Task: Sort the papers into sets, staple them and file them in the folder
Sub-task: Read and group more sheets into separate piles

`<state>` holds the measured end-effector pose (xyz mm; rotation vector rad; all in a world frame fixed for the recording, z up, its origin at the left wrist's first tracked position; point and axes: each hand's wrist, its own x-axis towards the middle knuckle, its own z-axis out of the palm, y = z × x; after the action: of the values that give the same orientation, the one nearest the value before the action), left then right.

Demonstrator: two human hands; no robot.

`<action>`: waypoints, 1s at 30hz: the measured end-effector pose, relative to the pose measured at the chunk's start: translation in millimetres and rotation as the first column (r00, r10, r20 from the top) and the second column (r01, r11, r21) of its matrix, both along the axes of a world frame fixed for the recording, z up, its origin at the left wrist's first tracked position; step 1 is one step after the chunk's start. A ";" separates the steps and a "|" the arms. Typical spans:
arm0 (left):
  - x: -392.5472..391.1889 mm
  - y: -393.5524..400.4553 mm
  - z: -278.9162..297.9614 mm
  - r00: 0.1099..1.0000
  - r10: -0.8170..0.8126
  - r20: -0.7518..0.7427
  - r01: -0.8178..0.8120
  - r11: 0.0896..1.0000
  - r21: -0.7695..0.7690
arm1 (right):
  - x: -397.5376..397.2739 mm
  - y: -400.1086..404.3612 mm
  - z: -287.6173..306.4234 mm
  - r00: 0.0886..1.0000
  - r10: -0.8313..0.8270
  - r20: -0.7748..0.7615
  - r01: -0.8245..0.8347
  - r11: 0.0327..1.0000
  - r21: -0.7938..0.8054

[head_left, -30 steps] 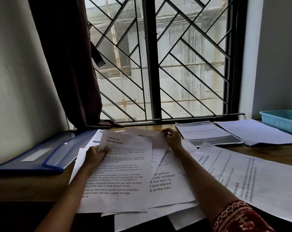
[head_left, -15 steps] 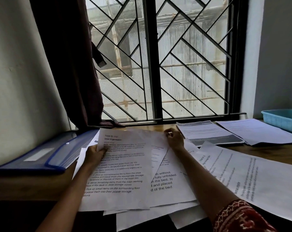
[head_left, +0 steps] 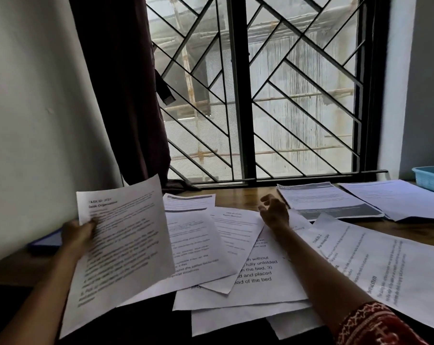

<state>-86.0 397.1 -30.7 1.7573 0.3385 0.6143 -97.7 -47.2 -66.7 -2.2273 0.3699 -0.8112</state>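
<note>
My left hand (head_left: 77, 232) pinches the lifted sheet (head_left: 121, 247) at its left edge, thumb on the printed face. The sheet is raised over the near-left desk, covering most of the blue folder (head_left: 45, 241). Its long axis runs near to far, heading at the far end, tilted slightly right. To sort well, I should read the heading before choosing a set. The loose papers (head_left: 236, 257) lie overlapped at centre. My right hand (head_left: 273, 212) hovers over them, fingers relaxed, holding nothing.

Dim room, daylight only through the window (head_left: 260, 95), foreground in shadow (raised sheet (head_left: 121, 245) motion-blurred), wide-angle bending at edges.
</note>
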 end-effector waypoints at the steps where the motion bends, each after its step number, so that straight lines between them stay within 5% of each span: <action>1: -2.3 4.7 -0.7 1.000 0.013 -0.015 -0.013 1.000 0.023 | 0.5 0.0 -0.7 1.000 0.015 -0.011 -0.015 1.000 -0.007; 10: -13.6 -11.0 -17.5 1.000 0.005 -0.013 -0.003 0.994 0.108 | -1.6 26.6 17.1 0.985 0.172 -0.007 -0.172 0.985 -0.018; 15: -12.3 -24.9 -10.0 1.000 0.015 -0.019 -0.012 0.984 0.178 | 9.4 78.8 36.4 0.902 0.370 -0.225 -0.380 0.925 -0.002; 22: -12.6 -50.1 -6.8 1.000 0.004 -0.001 -0.003 0.978 0.210 | 28.4 135.5 27.2 0.828 0.257 -0.498 -0.337 0.938 -0.077; 26: -12.4 -59.3 -9.2 1.000 0.018 0.005 -0.018 0.983 0.181 | 28.4 132.6 16.3 0.840 0.349 -0.415 -0.320 0.937 0.140; 30: -12.0 -63.7 -18.5 1.000 -0.007 0.007 0.006 0.991 0.136 | 28.1 124.3 0.6 0.934 0.345 -0.096 -0.296 0.893 0.338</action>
<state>-98.0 333.4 -49.1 1.8849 0.2913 0.6518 -69.6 77.1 -66.2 -1.9758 0.1790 -0.3722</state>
